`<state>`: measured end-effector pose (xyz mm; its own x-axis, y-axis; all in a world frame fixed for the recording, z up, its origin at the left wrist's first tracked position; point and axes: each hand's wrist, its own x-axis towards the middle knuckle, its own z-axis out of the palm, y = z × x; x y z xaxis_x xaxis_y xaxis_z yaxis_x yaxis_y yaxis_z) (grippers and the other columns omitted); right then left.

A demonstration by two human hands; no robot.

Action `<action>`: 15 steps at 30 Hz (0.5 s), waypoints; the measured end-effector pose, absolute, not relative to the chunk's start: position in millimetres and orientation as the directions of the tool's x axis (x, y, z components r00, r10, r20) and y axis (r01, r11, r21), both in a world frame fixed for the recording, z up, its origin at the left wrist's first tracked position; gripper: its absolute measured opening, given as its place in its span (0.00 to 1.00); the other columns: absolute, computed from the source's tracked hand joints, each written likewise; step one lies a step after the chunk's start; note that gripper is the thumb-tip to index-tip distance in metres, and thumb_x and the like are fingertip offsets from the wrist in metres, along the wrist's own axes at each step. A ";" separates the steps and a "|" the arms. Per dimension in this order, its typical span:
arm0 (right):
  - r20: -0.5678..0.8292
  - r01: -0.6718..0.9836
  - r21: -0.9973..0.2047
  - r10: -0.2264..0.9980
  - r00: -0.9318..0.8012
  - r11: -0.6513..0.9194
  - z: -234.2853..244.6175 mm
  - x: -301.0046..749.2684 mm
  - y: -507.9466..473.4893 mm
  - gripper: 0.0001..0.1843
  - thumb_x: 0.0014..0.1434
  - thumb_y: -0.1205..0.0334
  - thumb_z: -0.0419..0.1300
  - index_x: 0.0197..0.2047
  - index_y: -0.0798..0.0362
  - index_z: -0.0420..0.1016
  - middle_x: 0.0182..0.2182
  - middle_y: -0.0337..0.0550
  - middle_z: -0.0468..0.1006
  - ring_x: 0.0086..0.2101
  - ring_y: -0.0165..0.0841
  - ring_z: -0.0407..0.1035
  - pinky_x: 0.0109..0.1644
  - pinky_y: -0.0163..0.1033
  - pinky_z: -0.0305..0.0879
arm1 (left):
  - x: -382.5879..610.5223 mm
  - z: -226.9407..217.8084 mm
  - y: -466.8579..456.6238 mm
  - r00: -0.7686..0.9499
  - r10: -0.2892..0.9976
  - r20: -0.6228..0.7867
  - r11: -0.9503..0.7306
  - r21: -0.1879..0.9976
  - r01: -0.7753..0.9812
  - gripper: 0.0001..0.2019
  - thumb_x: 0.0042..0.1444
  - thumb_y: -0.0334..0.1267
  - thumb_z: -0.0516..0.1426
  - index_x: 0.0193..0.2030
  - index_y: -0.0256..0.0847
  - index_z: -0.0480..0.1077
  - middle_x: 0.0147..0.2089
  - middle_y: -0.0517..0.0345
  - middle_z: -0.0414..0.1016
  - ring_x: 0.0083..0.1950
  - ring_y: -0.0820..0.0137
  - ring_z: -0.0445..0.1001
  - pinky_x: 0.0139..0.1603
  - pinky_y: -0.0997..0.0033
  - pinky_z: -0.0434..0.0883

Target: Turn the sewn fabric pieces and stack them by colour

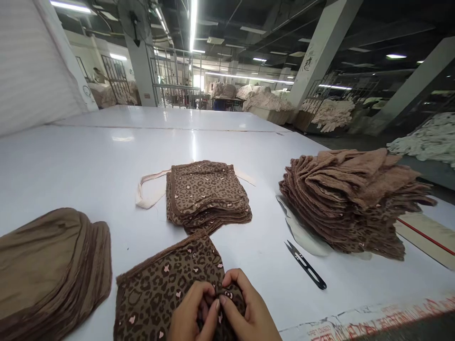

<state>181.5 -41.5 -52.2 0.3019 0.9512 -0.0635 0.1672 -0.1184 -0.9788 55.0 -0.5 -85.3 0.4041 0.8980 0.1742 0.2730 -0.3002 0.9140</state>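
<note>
A leopard-print brown fabric piece (167,284) lies at the near edge of the white table (106,161). My left hand (190,315) and my right hand (245,308) meet at its right corner, fingers curled and pinching the bunched cloth between them. Beyond them sits a neat stack of the same leopard-print pieces (206,196), with a pale cloth strip (147,192) lying at its left side.
A pile of plain brown fabric (50,270) is at the near left. A tall, untidy stack of brown pieces (351,199) stands at the right on pale paper. Black thread snips (305,265) lie between the piles. Fabric heaps and metal racks fill the background.
</note>
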 end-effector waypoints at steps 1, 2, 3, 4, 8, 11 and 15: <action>-0.070 0.160 -0.980 0.953 0.293 -0.121 -50.3 180.4 -42.4 0.07 0.55 0.57 0.54 0.37 0.50 0.63 0.28 0.36 0.68 0.30 0.32 0.66 0.33 0.34 0.64 | 53.7 -80.9 1.6 0.426 0.896 0.127 -0.258 0.929 0.266 0.11 0.60 0.44 0.50 0.34 0.41 0.68 0.28 0.60 0.68 0.28 0.71 0.67 0.30 0.76 0.65; -0.082 0.152 -0.980 0.955 0.284 -0.129 -49.4 179.9 -43.5 0.08 0.56 0.56 0.53 0.38 0.50 0.63 0.30 0.37 0.69 0.31 0.32 0.67 0.33 0.34 0.64 | 52.2 -75.4 3.5 0.448 0.890 0.084 -0.217 0.942 0.256 0.11 0.59 0.44 0.50 0.34 0.40 0.68 0.28 0.59 0.69 0.29 0.70 0.67 0.31 0.75 0.65; -0.100 0.144 -0.979 0.957 0.273 -0.143 -49.7 180.3 -44.7 0.09 0.57 0.56 0.53 0.40 0.49 0.62 0.31 0.37 0.70 0.33 0.33 0.67 0.34 0.34 0.65 | 50.8 -69.2 5.3 0.471 0.881 0.046 -0.180 0.953 0.243 0.11 0.59 0.43 0.50 0.33 0.39 0.68 0.29 0.59 0.69 0.30 0.70 0.68 0.33 0.75 0.65; -0.117 0.140 -0.977 0.958 0.263 -0.158 -51.2 181.7 -45.8 0.10 0.59 0.55 0.53 0.41 0.49 0.62 0.34 0.38 0.71 0.35 0.33 0.68 0.36 0.34 0.65 | 49.5 -63.2 6.7 0.488 0.873 0.003 -0.134 0.963 0.234 0.10 0.58 0.42 0.51 0.32 0.39 0.67 0.29 0.59 0.69 0.31 0.70 0.67 0.34 0.75 0.64; -0.156 0.199 -0.957 0.953 0.260 -0.211 -63.0 191.7 -48.0 0.16 0.60 0.50 0.53 0.48 0.48 0.60 0.45 0.42 0.69 0.49 0.35 0.64 0.52 0.36 0.61 | 47.0 -49.5 8.9 0.482 0.864 -0.148 0.058 0.979 0.195 0.08 0.57 0.39 0.52 0.30 0.37 0.66 0.28 0.59 0.67 0.31 0.71 0.65 0.33 0.74 0.62; -0.162 0.277 -0.931 0.949 0.271 -0.238 -64.3 195.7 -50.9 0.17 0.61 0.49 0.53 0.49 0.48 0.60 0.47 0.44 0.68 0.50 0.37 0.64 0.51 0.35 0.62 | 47.1 -50.3 6.6 0.461 0.874 -0.154 0.083 0.982 0.172 0.08 0.56 0.38 0.52 0.30 0.37 0.65 0.28 0.59 0.66 0.30 0.72 0.64 0.32 0.74 0.61; -0.071 0.484 -0.845 0.945 0.319 -0.227 -50.5 194.5 -57.2 0.18 0.59 0.48 0.54 0.49 0.47 0.61 0.46 0.44 0.70 0.30 0.31 0.69 0.29 0.33 0.67 | 47.6 -53.3 4.5 0.455 0.880 -0.135 0.065 0.984 0.166 0.06 0.56 0.35 0.53 0.31 0.37 0.66 0.28 0.60 0.65 0.29 0.74 0.62 0.31 0.76 0.60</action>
<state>194.5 -57.2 -50.5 0.3195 0.9450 -0.0706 0.4842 -0.2268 -0.8451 47.6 4.5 -53.3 0.4553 0.8800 -0.1353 0.1664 0.0652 0.9839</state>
